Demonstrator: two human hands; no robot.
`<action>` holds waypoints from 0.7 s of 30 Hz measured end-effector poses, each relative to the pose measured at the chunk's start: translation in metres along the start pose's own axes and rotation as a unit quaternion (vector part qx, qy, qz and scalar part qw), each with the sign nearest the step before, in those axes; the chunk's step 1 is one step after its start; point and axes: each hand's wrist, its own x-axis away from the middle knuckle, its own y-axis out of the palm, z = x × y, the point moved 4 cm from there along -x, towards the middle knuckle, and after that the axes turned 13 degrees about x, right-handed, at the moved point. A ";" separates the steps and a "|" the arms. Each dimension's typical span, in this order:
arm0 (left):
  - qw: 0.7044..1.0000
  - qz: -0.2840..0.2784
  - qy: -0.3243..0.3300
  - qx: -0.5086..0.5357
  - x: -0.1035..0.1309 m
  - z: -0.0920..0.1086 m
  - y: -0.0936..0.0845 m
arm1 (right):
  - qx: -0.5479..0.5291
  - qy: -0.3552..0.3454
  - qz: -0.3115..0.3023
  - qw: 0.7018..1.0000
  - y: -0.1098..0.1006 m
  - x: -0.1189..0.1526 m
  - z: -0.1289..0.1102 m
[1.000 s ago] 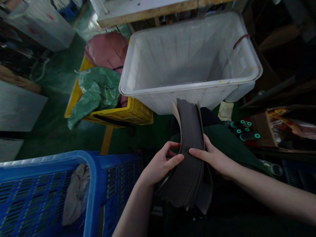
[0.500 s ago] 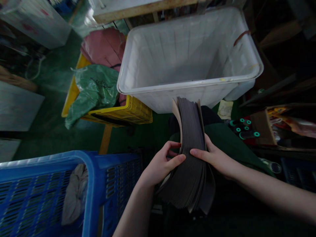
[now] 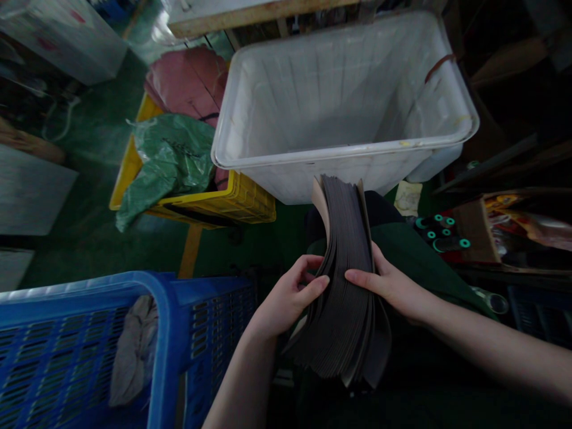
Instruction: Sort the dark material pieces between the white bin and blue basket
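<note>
A thick stack of thin dark grey sheets, curved and standing on edge, is held between my two hands over my lap. My left hand pinches the sheets at the stack's left side, thumb on the top edges and fingers behind. Around the right side, my right hand is closed, its thumb lying across the edges. The lower end of the stack fans out, and a few outer sheets bend away. What the sheets are made of I cannot tell.
Ahead stands a large white plastic tub. Left of it, a yellow crate holds pink material and a green plastic bag. A blue basket with a grey cloth is at lower left. Thread spools and a cardboard box are at right.
My left thumb has shifted slightly left, and a small gap has opened among the sheets beside it. My right hand and the stack stay nearly in place.
</note>
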 end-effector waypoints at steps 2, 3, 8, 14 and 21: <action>0.999 0.017 0.032 0.029 0.002 0.004 -0.001 | -0.004 0.001 -0.002 1.000 0.000 0.000 0.001; 0.998 0.034 0.056 0.026 0.003 0.006 -0.003 | -0.008 0.001 -0.004 1.000 0.000 0.000 0.001; 0.973 0.072 0.139 -0.170 0.007 0.014 -0.011 | -0.009 -0.006 -0.002 1.000 0.000 -0.001 0.002; 0.966 0.041 0.096 -0.238 0.007 0.020 -0.004 | -0.001 -0.013 0.001 1.000 0.000 -0.002 0.003; 0.972 0.031 0.076 -0.220 0.009 0.020 0.003 | 0.001 -0.008 0.003 1.000 -0.001 -0.001 0.002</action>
